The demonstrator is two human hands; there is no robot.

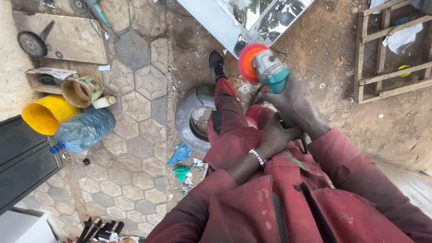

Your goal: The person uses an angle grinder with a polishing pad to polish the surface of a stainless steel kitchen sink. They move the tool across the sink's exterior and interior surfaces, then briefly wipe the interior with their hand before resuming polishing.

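Observation:
My right hand [294,101] grips a teal and grey angle grinder [269,68] with an orange disc [247,62], held up in front of me near the edge of a shiny metal sheet [252,15]. Just below, my left hand [276,135], with a beaded bracelet at the wrist, wraps around the grinder's rear handle and the base of my right hand. I wear dusty maroon work clothes. My leg stretches forward, its black shoe [216,63] on the ground beside an old tyre [193,118].
To the left lie a yellow bucket [47,113], a large blue water bottle [83,130], a paint tin [82,91] and a board [63,38] with cutting discs. A wooden pallet [389,49] sits at the right. Scraps litter the paved ground.

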